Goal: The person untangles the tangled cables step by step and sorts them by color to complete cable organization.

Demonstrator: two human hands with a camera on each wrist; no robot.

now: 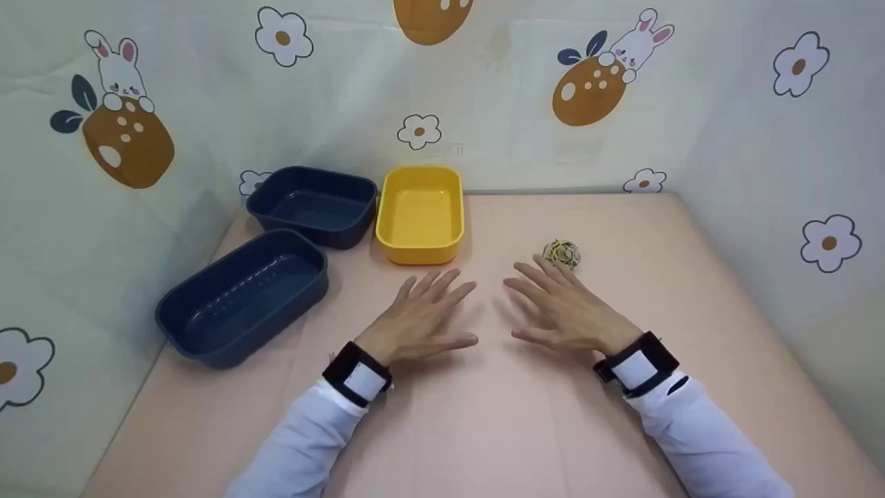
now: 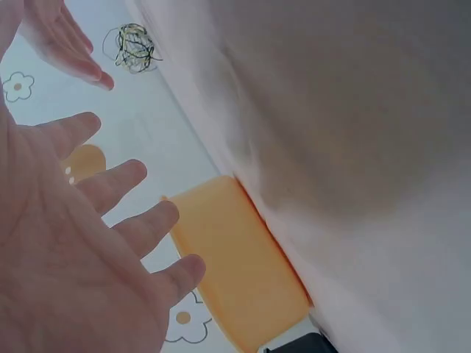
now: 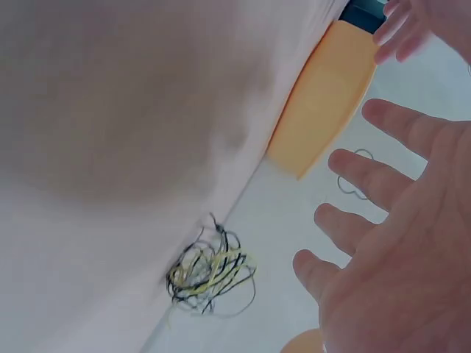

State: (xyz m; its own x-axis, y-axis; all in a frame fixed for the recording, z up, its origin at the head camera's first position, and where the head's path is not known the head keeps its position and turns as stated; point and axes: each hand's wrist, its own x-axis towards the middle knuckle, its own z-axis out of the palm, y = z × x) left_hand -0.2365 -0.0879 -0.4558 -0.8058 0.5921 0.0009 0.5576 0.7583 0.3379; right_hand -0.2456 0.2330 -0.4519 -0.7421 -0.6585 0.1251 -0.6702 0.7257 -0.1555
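Observation:
My left hand is held over the pink tabletop with its fingers spread, just in front of a yellow rectangular container. To the right, my right hand is held the same way, palm down, with nothing in its grasp. Just beyond the right fingertips lies a small tangled ball of thin black, yellow and pale strands, its near edge overlapped by the fingers in the head view. The right wrist view shows this tangle as loose loops, apart from the hand.
Two dark blue rectangular containers stand on the left, one at the back beside the yellow one and one nearer, set at an angle. A patterned cloth with rabbits and flowers surrounds the back and sides of the pink table.

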